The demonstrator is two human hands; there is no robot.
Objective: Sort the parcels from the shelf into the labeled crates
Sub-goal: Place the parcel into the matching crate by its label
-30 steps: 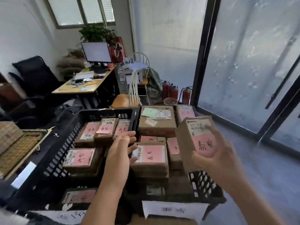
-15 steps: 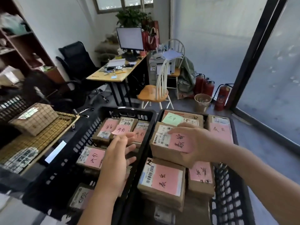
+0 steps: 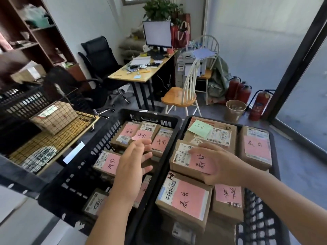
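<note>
The right hand [image 3: 224, 167] grips a brown parcel [image 3: 191, 161] atop the packed right crate [image 3: 276, 154] — the open left hand [image 3: 134, 167] hovers over the roomier left crate [image 3: 88, 167].

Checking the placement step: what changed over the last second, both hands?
The right hand carried the pink-labeled parcel from up in the air down into the right crate, setting it on top of the stacked parcels; its fingers and thumb are still curled round it. The left hand stayed open, hovering over the left crate, holding nothing. The other parcels in both crates did not move.
</note>
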